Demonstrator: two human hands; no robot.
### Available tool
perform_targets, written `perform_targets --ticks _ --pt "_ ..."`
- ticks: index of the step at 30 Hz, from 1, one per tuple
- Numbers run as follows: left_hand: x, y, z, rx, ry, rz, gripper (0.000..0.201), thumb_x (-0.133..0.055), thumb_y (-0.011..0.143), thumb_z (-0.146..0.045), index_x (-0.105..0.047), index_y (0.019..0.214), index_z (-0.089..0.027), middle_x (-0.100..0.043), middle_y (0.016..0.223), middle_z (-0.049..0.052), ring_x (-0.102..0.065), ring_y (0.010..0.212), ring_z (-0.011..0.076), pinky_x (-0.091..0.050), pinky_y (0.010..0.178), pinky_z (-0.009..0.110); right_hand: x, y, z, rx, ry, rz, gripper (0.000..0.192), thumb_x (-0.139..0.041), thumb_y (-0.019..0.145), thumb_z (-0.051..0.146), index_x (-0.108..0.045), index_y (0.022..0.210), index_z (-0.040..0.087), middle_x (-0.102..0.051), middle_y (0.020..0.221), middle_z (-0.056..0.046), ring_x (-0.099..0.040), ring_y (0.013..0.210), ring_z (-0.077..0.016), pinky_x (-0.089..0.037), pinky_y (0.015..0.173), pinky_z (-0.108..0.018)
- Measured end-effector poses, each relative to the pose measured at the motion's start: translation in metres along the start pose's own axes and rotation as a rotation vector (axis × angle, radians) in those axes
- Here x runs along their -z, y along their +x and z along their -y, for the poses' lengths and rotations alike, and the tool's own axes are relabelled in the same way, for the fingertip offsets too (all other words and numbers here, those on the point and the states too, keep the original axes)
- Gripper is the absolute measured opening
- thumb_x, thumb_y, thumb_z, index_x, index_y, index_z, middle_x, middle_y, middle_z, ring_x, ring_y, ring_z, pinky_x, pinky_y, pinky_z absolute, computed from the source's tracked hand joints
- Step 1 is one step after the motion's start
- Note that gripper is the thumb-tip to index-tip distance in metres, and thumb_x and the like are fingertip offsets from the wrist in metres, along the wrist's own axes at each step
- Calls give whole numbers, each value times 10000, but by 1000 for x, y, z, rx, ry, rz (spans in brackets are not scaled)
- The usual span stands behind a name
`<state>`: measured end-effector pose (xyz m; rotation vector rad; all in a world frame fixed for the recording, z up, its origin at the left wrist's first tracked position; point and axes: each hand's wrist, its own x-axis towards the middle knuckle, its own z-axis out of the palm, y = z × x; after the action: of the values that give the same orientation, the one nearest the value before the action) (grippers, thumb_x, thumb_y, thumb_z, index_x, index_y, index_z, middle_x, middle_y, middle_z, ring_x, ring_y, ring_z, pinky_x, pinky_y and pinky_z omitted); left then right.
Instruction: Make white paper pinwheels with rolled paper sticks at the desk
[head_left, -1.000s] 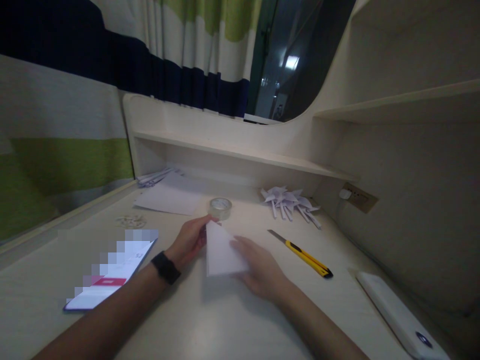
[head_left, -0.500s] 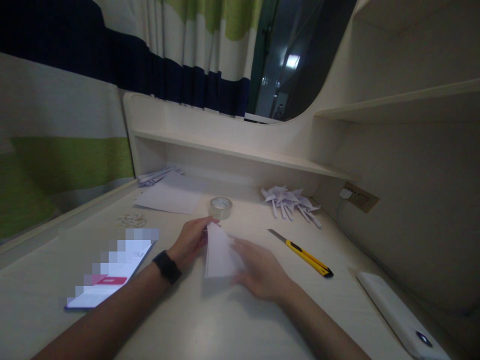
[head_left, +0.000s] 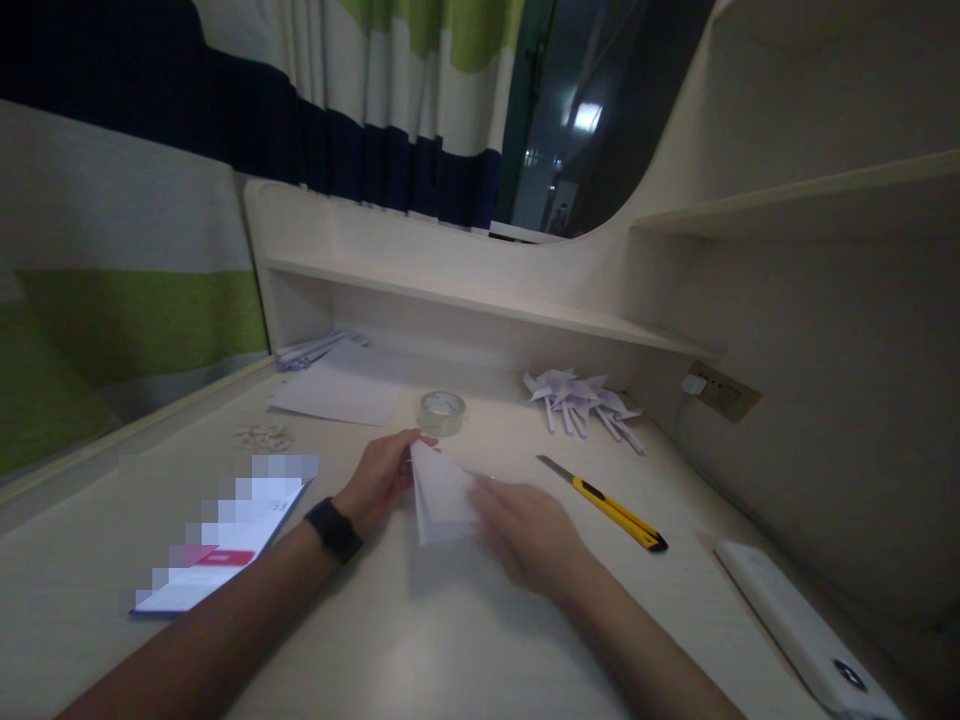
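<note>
A folded sheet of white paper point(head_left: 444, 497) is held between my two hands above the desk, its layers slightly parted at the lower left. My left hand point(head_left: 380, 482), with a black watch on the wrist, grips the paper's upper left corner; some of its fingers are behind the paper. On the right edge, my right hand point(head_left: 529, 530) has its fingers closed on the paper, blurred by motion. Just beyond the paper stands a roll of clear tape point(head_left: 441, 414). A yellow utility knife point(head_left: 616, 513) with its blade out lies to the right of my right hand.
White paper pinwheels point(head_left: 574, 392) lie at the back right. Paper sheets point(head_left: 341, 382) and rolled paper sticks point(head_left: 315, 350) are at the back left, near small pale pieces point(head_left: 262, 438). A lit tablet point(head_left: 225, 560) lies left, a white device point(head_left: 799, 620) right.
My right hand has shifted slightly up the paper's right edge. The paper's lower edge has lifted and its layers have parted more. My left hand stays at the corner.
</note>
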<state>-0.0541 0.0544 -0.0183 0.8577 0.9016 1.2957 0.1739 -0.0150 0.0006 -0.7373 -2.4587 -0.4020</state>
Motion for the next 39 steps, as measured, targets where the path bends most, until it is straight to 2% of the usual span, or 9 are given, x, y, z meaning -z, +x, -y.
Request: perform_targets --ticks 3,5,9,14,18,23,29,33,39 --pt "0 2 2 7 -6 19 272 -713 707 -349 -677 839 -114 -700 777 87 -638 653 184 -489 578 262 -4 -2 -4 10 -31 -77 376 -438 892 158 -519 1259 144 -654 1166 -136 -644 1011 -204 -527 843 -323" --pt "-3 2 1 30 -17 81 342 -706 724 -401 -669 924 -126 -708 858 112 -651 705 200 -508 625 285 -8 -5 -7 -87 -50 -99 358 -438 879 161 -555 1217 150 -694 1082 -124 -681 896 -196 -543 778 -300" --pt "-11 -9 -4 141 18 348 505 -657 756 -517 -616 1115 -163 -660 1094 173 -653 913 277 -530 730 383 -16 -10 -11 -341 -143 -175 353 -472 860 196 -585 1189 138 -711 1023 -143 -696 764 -208 -543 680 -287" --pt "-19 -26 -3 108 260 586 489 -746 713 -348 -607 1156 -194 -636 1160 157 -635 987 286 -538 743 375 -19 -9 -8 -477 -142 -195 338 -448 876 188 -595 1175 131 -727 941 -132 -694 722 -197 -512 632 -253" --pt "-20 -25 2 64 236 530 453 -704 752 -372 -608 1152 -182 -638 1142 164 -625 984 304 -558 694 384 -18 -5 -3 -580 20 -203 319 -421 885 207 -602 1142 149 -727 888 -104 -688 702 -201 -507 642 -270" --pt "-16 -22 -3 74 187 492 432 -698 766 -376 -626 1130 -155 -665 1046 160 -637 921 288 -554 727 419 -20 3 -1 -831 491 -284 195 -512 855 301 -608 987 194 -716 785 -53 -671 656 -191 -504 583 -264" --pt "-8 -25 -18 76 343 578 421 -696 754 -350 -633 1133 -175 -663 1061 155 -642 915 304 -566 637 378 -21 4 -22 -1095 1069 -341 442 -720 688 418 -536 1019 190 -719 804 -51 -670 631 -208 -523 519 -287" --pt "-3 -25 -29 61 412 634 445 -687 758 -346 -617 1171 -197 -661 1071 152 -645 894 295 -567 588 350 -8 1 -35 -1163 1191 -182 439 -795 594 417 -626 888 139 -713 752 -67 -654 590 -196 -520 487 -273" --pt "3 -16 -34 -56 449 473 411 -712 722 -327 -668 1102 -177 -690 950 147 -652 775 255 -534 491 277 -7 -2 -43 -1195 1326 -170 383 -802 609 339 -656 895 131 -722 753 -73 -658 582 -180 -548 527 -278"
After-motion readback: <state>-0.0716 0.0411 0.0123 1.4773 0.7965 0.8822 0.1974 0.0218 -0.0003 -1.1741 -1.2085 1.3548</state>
